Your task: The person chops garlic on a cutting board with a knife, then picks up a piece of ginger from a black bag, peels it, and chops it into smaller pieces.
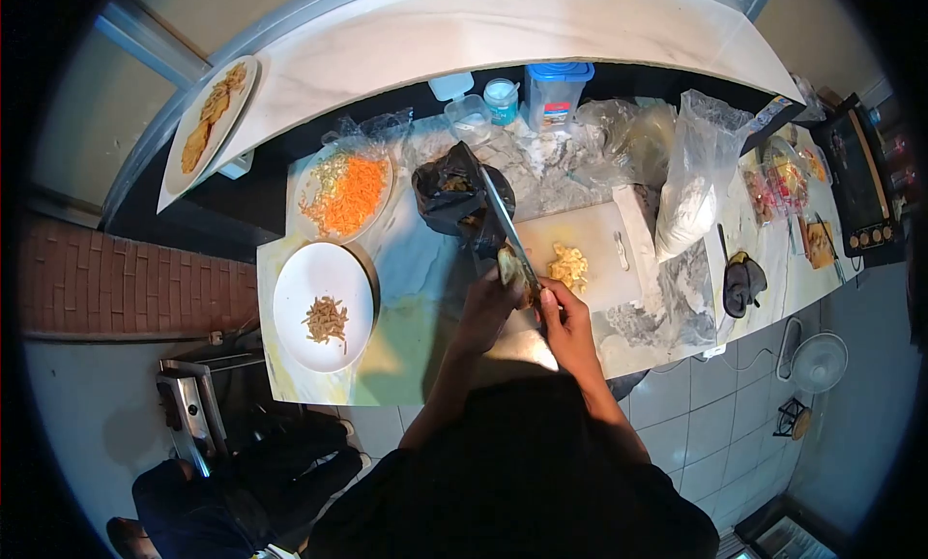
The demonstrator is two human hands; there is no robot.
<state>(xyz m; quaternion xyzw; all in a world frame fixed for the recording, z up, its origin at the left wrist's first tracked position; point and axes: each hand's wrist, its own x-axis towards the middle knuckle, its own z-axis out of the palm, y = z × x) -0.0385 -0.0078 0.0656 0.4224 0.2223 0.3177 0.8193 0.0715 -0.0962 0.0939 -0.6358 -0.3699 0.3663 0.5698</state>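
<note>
In my right hand (568, 329) is the handle of a long kitchen knife (501, 209), its blade pointing away from me. My left hand (486, 315) grips a pale, lumpy piece of food (508, 265) right beside the blade; its exact kind I cannot tell. Just beyond, an open black plastic bag (447, 193) slumps on the counter under the knife's tip. To the right lies a white cutting board (601, 228), bearing a small heap of yellowish chopped pieces (567, 267) and a small slim tool (622, 251) near its edge.
Left are a plate of shredded carrot (350, 196) and a white plate (295, 332) with brown strips. A blue-lidded container (559, 100) stands behind; a plastic bag of white powder (688, 206) leans at right. A seated person (232, 506) is at lower left.
</note>
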